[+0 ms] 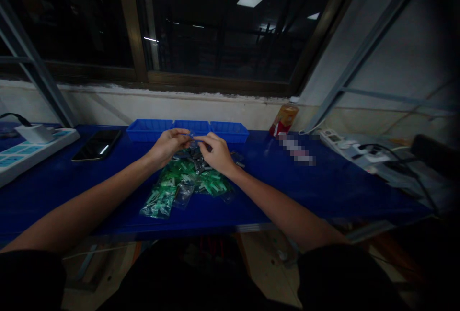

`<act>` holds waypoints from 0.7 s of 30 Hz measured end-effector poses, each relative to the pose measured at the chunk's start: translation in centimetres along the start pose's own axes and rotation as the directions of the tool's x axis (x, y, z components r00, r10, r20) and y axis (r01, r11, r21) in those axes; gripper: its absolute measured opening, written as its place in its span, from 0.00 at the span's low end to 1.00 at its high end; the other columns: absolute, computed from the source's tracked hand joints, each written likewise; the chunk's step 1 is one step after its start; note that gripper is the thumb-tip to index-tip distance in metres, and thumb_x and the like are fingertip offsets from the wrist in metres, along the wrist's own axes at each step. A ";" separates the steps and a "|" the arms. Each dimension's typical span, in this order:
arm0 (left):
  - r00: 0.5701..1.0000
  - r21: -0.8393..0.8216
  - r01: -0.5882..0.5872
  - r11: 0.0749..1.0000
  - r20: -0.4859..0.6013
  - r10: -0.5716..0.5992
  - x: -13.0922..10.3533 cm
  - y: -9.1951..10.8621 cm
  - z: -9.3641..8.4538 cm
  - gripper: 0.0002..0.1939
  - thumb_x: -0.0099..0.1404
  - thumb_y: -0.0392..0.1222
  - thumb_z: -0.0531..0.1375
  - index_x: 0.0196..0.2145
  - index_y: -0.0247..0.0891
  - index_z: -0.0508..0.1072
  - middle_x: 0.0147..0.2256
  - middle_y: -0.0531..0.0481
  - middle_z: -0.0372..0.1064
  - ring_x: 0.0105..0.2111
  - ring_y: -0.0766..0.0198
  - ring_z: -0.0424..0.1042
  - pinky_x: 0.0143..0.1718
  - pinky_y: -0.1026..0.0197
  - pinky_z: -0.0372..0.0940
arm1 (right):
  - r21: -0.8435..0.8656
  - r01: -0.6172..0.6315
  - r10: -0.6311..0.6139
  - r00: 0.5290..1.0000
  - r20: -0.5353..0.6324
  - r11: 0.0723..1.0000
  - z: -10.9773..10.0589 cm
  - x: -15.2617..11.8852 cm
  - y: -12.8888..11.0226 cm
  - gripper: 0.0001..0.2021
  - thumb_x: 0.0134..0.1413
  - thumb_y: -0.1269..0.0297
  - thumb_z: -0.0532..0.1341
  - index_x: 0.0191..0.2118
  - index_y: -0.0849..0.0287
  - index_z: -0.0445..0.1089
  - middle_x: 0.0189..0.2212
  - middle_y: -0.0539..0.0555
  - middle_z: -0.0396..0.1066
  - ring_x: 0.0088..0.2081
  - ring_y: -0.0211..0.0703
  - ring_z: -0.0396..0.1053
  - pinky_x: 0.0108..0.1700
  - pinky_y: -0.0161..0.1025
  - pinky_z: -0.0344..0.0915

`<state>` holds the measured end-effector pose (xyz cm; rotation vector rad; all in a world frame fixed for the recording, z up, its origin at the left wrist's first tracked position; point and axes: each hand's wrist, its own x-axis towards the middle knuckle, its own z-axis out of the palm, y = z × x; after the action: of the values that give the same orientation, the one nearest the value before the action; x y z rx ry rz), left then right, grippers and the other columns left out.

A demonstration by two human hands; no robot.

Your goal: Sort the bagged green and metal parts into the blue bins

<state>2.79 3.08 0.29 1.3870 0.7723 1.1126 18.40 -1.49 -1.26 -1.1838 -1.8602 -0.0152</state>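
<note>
Over the pile, my left hand is closed, its thumb and forefinger pinching a small clear plastic piece, too small and dim to name exactly. From the other side my right hand meets it with fingers drawn together at the same piece. Below them on the blue table lie several small clear bags with green and white parts. An empty-looking clear bag rests at the front of the heap. Loose dark and metallic small parts lie under my right hand, partly hidden by it.
Behind the pile stands a row of three blue bins. A phone lies at left, beside a white power strip. At right are a drink bottle and another power strip with cables. Metal frame posts rise on both sides.
</note>
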 end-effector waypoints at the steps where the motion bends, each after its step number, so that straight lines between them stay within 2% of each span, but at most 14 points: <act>1: 0.998 0.063 -0.066 0.996 -0.013 0.067 -0.1 0.0 -0.1 0.15 0.49 0.38 0.62 0.36 0.33 0.67 0.27 0.50 0.68 0.25 0.68 0.67 0.31 0.63 0.63 | 0.039 -0.033 0.034 0.999 -0.003 0.999 0.0 0.1 0.0 0.12 0.51 0.70 0.54 0.40 0.57 0.72 0.28 0.51 0.64 0.30 0.37 0.63 0.35 0.34 0.59; 3: 0.970 0.262 -0.224 0.938 -0.028 0.240 -0.2 -0.2 -0.1 0.13 0.51 0.41 0.60 0.35 0.33 0.68 0.29 0.49 0.68 0.28 0.66 0.67 0.33 0.62 0.63 | 0.121 -0.124 0.124 0.992 0.003 0.985 0.2 0.3 0.0 0.10 0.49 0.69 0.55 0.37 0.59 0.72 0.28 0.51 0.65 0.30 0.37 0.64 0.34 0.34 0.59; 4: 0.945 0.374 -0.296 0.879 -0.019 0.326 -0.3 -0.2 -0.1 0.11 0.53 0.42 0.59 0.34 0.34 0.68 0.30 0.49 0.68 0.30 0.64 0.68 0.34 0.62 0.62 | 0.166 -0.182 0.181 0.983 0.016 0.969 0.3 0.4 0.0 0.09 0.50 0.66 0.55 0.35 0.60 0.72 0.27 0.51 0.65 0.30 0.37 0.64 0.34 0.34 0.59; 6: 0.888 0.565 -0.399 0.723 0.041 0.458 -0.7 -0.3 -0.1 0.07 0.56 0.41 0.56 0.32 0.35 0.69 0.32 0.48 0.69 0.32 0.63 0.68 0.36 0.61 0.62 | 0.277 -0.325 0.317 0.945 0.076 0.904 0.5 0.5 0.1 0.15 0.53 0.56 0.52 0.29 0.61 0.71 0.25 0.51 0.66 0.30 0.37 0.64 0.33 0.34 0.58; 9: 0.814 0.704 -0.515 0.489 0.222 0.537 -1.4 -0.3 0.3 0.06 0.58 0.37 0.53 0.32 0.37 0.70 0.33 0.48 0.70 0.35 0.61 0.67 0.40 0.59 0.60 | 0.437 -0.494 0.462 0.867 0.187 0.752 0.8 0.6 0.3 0.24 0.53 0.46 0.47 0.24 0.60 0.67 0.20 0.49 0.64 0.25 0.37 0.63 0.29 0.33 0.57; 10: 0.795 0.721 -0.545 0.428 0.282 0.538 -1.6 -0.3 0.4 0.07 0.58 0.36 0.53 0.32 0.37 0.71 0.33 0.48 0.70 0.36 0.60 0.67 0.41 0.59 0.59 | 0.468 -0.507 0.475 0.858 0.195 0.724 0.8 0.6 0.3 0.23 0.52 0.46 0.48 0.23 0.60 0.66 0.19 0.49 0.64 0.24 0.36 0.62 0.28 0.33 0.56; 12: 0.782 0.730 -0.575 0.369 0.358 0.510 -1.8 -0.3 0.6 0.06 0.58 0.37 0.54 0.32 0.38 0.71 0.34 0.48 0.70 0.37 0.59 0.66 0.42 0.57 0.58 | 0.488 -0.464 0.457 0.878 0.144 0.739 0.9 0.6 0.4 0.18 0.50 0.50 0.53 0.23 0.60 0.66 0.19 0.48 0.64 0.24 0.35 0.61 0.27 0.32 0.56; 14: 0.817 0.730 -0.543 0.415 0.346 0.461 -1.7 -0.2 0.8 0.07 0.58 0.42 0.56 0.31 0.38 0.72 0.33 0.48 0.71 0.37 0.58 0.66 0.42 0.57 0.58 | 0.445 -0.383 0.405 0.913 0.049 0.810 0.8 0.6 0.4 0.13 0.49 0.56 0.54 0.26 0.60 0.68 0.21 0.48 0.65 0.25 0.35 0.61 0.28 0.32 0.56; 15: 0.853 0.718 -0.498 0.486 0.307 0.421 -1.6 -0.2 0.8 0.10 0.58 0.45 0.55 0.31 0.38 0.73 0.33 0.48 0.72 0.36 0.58 0.67 0.41 0.57 0.58 | 0.397 -0.340 0.367 0.930 0.009 0.853 0.6 0.6 0.4 0.12 0.50 0.58 0.53 0.28 0.60 0.69 0.21 0.48 0.66 0.25 0.36 0.61 0.28 0.33 0.56; 18: 0.969 0.553 -0.246 0.796 0.110 0.223 -1.0 -0.1 0.6 0.22 0.60 0.56 0.50 0.29 0.36 0.73 0.30 0.46 0.72 0.31 0.59 0.68 0.35 0.60 0.59 | 0.194 -0.199 0.208 0.978 -0.024 0.961 0.0 0.3 0.0 0.12 0.52 0.61 0.53 0.34 0.58 0.72 0.23 0.50 0.68 0.24 0.37 0.61 0.29 0.34 0.57; 19: 0.988 0.463 -0.156 0.873 0.057 0.146 -0.8 -0.1 0.4 0.24 0.60 0.57 0.48 0.28 0.35 0.73 0.29 0.46 0.71 0.29 0.61 0.68 0.32 0.61 0.59 | 0.136 -0.146 0.149 0.989 -0.014 0.980 -0.2 0.2 -0.2 0.12 0.52 0.62 0.53 0.35 0.57 0.72 0.24 0.50 0.69 0.25 0.37 0.62 0.30 0.35 0.57; 21: 0.999 0.324 -0.035 0.946 0.007 0.034 -0.6 -0.1 0.3 0.23 0.58 0.58 0.50 0.26 0.34 0.72 0.29 0.46 0.71 0.26 0.63 0.66 0.27 0.63 0.57 | 0.060 -0.053 0.053 0.999 0.000 0.997 -0.5 0.1 -0.6 0.12 0.53 0.65 0.52 0.38 0.56 0.72 0.27 0.51 0.70 0.27 0.38 0.64 0.33 0.35 0.59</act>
<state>2.88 2.48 0.07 1.6807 0.9651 1.0429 18.31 -1.96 -0.70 -1.1911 -1.8144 0.0689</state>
